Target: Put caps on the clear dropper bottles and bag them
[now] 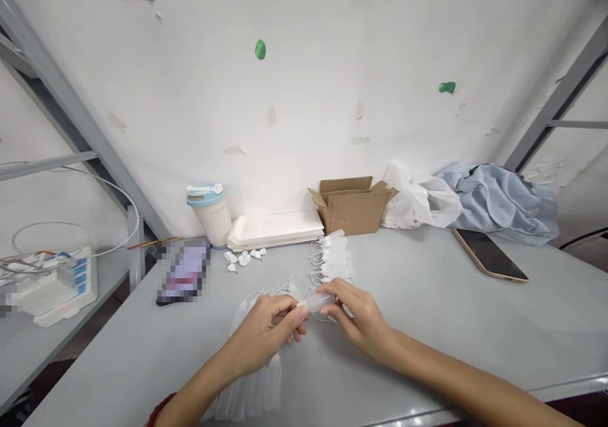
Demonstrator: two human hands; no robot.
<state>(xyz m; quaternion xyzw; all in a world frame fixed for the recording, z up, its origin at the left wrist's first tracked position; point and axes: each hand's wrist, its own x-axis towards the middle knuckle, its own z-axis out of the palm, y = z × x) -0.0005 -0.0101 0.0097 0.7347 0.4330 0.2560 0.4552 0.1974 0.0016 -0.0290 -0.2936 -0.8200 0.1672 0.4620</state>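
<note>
My left hand (268,332) and my right hand (357,316) meet over the grey table (427,325), both pinching a small clear plastic packet (319,301) with thin white cords between their fingertips. Under my left forearm lies a stack of clear packets (249,392). Just beyond my hands sits a row of finished white packets with cords (332,257). Several small white pieces (243,258) lie scattered to their left.
A pale cup with a blue lid (211,215), a flat stack of white sheets (278,229), an open cardboard box (352,205), a white plastic bag (418,199) and blue cloth (503,202) line the wall. Two phones lie on the table, one left (184,272), one right (489,256).
</note>
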